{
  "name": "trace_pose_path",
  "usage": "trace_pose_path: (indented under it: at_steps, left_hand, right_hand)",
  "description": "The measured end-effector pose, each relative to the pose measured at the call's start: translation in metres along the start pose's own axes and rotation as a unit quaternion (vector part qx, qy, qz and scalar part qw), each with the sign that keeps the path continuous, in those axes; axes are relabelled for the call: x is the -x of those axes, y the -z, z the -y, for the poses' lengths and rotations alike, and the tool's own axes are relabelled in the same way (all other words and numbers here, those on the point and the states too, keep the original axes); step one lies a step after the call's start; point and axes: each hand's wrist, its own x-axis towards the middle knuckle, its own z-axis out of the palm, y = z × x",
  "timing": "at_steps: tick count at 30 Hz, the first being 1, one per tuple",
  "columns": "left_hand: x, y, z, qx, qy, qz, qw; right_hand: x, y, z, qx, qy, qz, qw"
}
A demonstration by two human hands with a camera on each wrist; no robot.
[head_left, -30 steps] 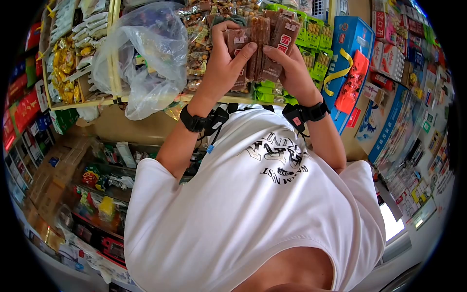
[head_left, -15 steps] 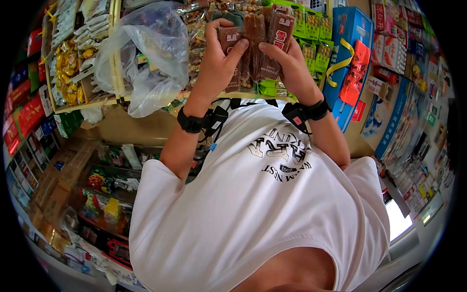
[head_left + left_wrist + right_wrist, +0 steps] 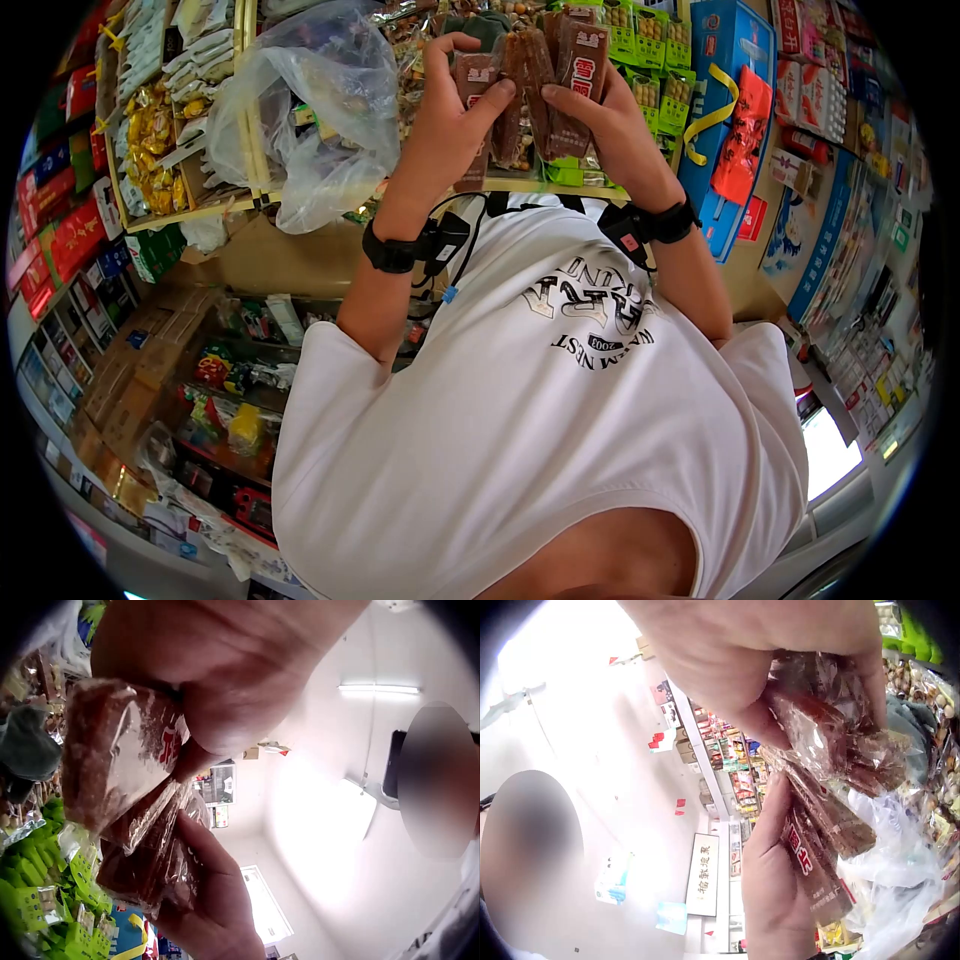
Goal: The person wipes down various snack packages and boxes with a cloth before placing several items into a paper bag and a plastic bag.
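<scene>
Both hands hold several brown snack packets in clear wrappers with red lettering, above the display of goods. My left hand (image 3: 445,125) grips a flat packet (image 3: 474,75) on the left, its thumb across the front. My right hand (image 3: 625,135) holds another packet (image 3: 580,75) on the right, thumb tip at its inner edge. Between the two thumbs stand more brown packets (image 3: 525,95), fanned apart at the top. In the left wrist view a packet's end (image 3: 112,761) faces the camera. The right wrist view shows crinkled clear wrapping (image 3: 825,735) beneath the right fingers.
A crumpled clear plastic bag (image 3: 310,120) hangs over the shelf edge at left. Green snack bags (image 3: 650,90) and a blue box (image 3: 725,120) with a yellow ribbon lie at right. Behind the hands is a dark grey bundle (image 3: 482,27); gold-wrapped goods (image 3: 150,150) fill a left tray.
The packets in the hands have spread apart, with the middle ones now leaning and separated from the outer ones. Both hands keep their hold; the head view has shifted slightly.
</scene>
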Motion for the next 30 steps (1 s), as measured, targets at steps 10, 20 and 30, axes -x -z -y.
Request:
trace_pose_path:
  at_steps: [10, 20, 30]
  left_hand:
    - [0.006, 0.029, -0.011, 0.071, 0.041, 0.046, 0.996]
    - [0.012, 0.036, -0.014, 0.083, 0.003, 0.037, 0.996]
    - [0.012, 0.031, -0.005, 0.074, -0.045, -0.036, 0.996]
  right_hand:
    - [0.006, 0.015, 0.008, -0.020, -0.052, 0.064, 0.996]
    - [0.007, 0.015, 0.011, -0.044, -0.089, 0.095, 0.990]
    - [-0.002, 0.007, 0.008, 0.042, 0.017, 0.054, 0.997]
